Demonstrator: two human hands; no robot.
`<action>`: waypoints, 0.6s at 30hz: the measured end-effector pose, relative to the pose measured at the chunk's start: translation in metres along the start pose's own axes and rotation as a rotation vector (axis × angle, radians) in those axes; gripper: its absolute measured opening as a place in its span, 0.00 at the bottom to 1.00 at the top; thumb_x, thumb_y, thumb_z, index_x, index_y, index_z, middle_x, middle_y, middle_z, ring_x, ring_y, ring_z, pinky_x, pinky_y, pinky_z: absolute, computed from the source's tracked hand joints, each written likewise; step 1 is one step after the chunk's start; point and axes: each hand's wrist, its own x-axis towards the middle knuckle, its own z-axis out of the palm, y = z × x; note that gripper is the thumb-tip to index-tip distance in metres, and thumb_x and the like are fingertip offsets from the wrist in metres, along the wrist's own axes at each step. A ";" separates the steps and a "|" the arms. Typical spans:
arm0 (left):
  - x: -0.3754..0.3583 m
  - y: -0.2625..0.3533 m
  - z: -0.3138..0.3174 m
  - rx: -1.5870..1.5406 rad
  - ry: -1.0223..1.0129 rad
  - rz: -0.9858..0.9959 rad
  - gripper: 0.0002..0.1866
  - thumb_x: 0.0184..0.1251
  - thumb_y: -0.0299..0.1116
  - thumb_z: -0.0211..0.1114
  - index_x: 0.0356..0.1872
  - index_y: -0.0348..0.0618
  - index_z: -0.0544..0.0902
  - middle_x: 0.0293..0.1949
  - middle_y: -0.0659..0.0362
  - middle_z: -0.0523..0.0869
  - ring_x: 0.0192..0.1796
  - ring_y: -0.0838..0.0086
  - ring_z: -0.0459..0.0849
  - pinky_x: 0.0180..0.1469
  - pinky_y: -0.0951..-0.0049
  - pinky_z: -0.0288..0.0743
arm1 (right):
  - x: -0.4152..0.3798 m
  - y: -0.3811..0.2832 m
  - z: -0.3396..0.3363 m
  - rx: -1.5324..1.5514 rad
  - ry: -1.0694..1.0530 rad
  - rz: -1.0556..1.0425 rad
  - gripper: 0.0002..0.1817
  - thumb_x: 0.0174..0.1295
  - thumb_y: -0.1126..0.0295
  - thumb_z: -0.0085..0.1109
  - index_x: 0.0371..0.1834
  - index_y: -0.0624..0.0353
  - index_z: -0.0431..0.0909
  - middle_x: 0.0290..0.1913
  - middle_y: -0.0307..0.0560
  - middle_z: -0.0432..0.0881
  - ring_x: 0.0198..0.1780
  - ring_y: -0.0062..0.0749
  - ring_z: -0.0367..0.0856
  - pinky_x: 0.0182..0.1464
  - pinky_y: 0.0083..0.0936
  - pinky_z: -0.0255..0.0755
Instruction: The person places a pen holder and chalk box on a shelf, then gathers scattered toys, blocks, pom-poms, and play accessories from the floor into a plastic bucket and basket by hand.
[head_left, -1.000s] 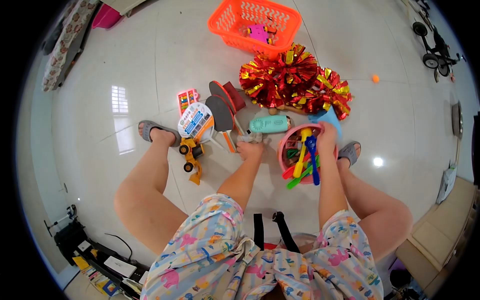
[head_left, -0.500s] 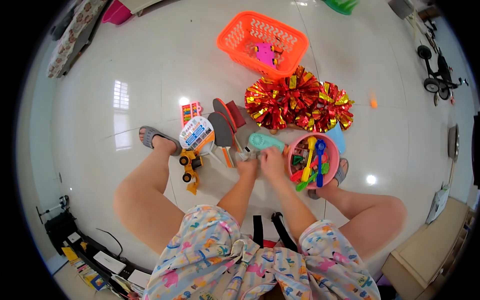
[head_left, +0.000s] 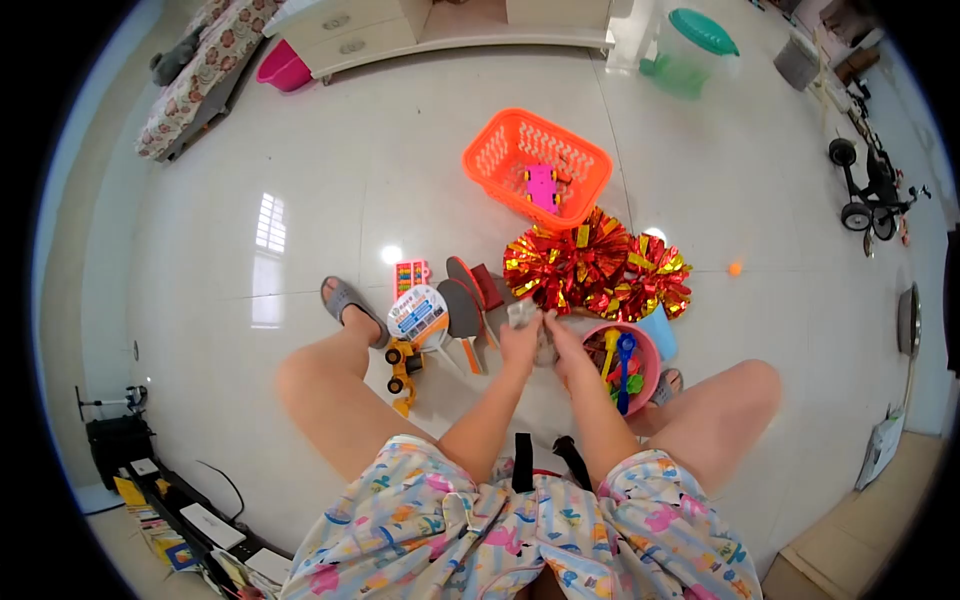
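Note:
My left hand [head_left: 518, 348] and my right hand [head_left: 569, 352] are close together over the floor, fingers closed on a whitish, see-through, crumpled-looking thing [head_left: 521, 313]. Part of it shows above the left fingers and part between the hands; I cannot tell its kind. Left of my hands lie dark table tennis paddles [head_left: 461, 308], a round white hand fan [head_left: 418, 312] and a yellow toy loader [head_left: 401, 370]. A pink bucket [head_left: 651, 372] holding a yellow spoon [head_left: 610, 350], a blue spoon [head_left: 625, 372] and small toys stands by my right hand.
Red and gold pom-poms [head_left: 575, 265] lie ahead, below an orange basket [head_left: 487, 180] containing a pink toy car [head_left: 541, 187]. A toy abacus [head_left: 411, 277] sits beyond the fan. A light-blue piece [head_left: 658, 332] leans by the bucket. An orange ball [head_left: 735, 268] is farther right.
My hands have risen and moved forward, now with the whitish see-through thing showing more clearly between them. The teal object seen ahead of them is out of sight. The view has tilted up.

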 end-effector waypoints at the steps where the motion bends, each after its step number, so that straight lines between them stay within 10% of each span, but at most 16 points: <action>1: 0.000 0.031 0.002 -0.013 -0.045 0.018 0.36 0.49 0.52 0.74 0.49 0.29 0.76 0.47 0.46 0.82 0.48 0.62 0.82 0.51 0.66 0.74 | 0.019 -0.014 -0.005 -0.054 0.005 -0.050 0.29 0.63 0.46 0.60 0.53 0.61 0.76 0.46 0.41 0.81 0.43 0.31 0.79 0.46 0.30 0.73; 5: 0.001 0.147 -0.003 -0.341 -0.470 0.062 0.33 0.61 0.55 0.66 0.55 0.34 0.75 0.45 0.58 0.81 0.44 0.71 0.79 0.48 0.70 0.73 | 0.013 -0.129 0.043 0.038 -0.089 -0.330 0.21 0.68 0.52 0.54 0.53 0.57 0.73 0.48 0.47 0.81 0.42 0.39 0.82 0.41 0.42 0.80; 9: 0.026 0.172 -0.027 -0.187 -0.107 0.293 0.33 0.60 0.51 0.66 0.58 0.34 0.73 0.47 0.52 0.82 0.49 0.64 0.80 0.52 0.65 0.73 | -0.010 -0.199 0.087 0.123 -0.055 -0.411 0.24 0.68 0.52 0.52 0.61 0.54 0.69 0.60 0.44 0.73 0.62 0.36 0.69 0.60 0.45 0.66; 14: 0.072 0.070 -0.106 0.501 0.447 0.038 0.29 0.52 0.45 0.67 0.50 0.33 0.77 0.50 0.41 0.81 0.52 0.46 0.79 0.55 0.56 0.74 | 0.015 -0.132 0.060 -0.043 0.159 -0.303 0.12 0.64 0.60 0.54 0.46 0.53 0.71 0.43 0.41 0.76 0.44 0.31 0.74 0.48 0.37 0.69; 18: 0.089 -0.020 -0.127 0.560 0.382 -0.254 0.30 0.54 0.44 0.62 0.55 0.33 0.76 0.57 0.37 0.76 0.57 0.46 0.77 0.59 0.56 0.72 | 0.024 -0.021 0.000 -0.066 0.115 -0.252 0.06 0.63 0.65 0.54 0.37 0.54 0.73 0.30 0.38 0.77 0.31 0.31 0.76 0.32 0.31 0.70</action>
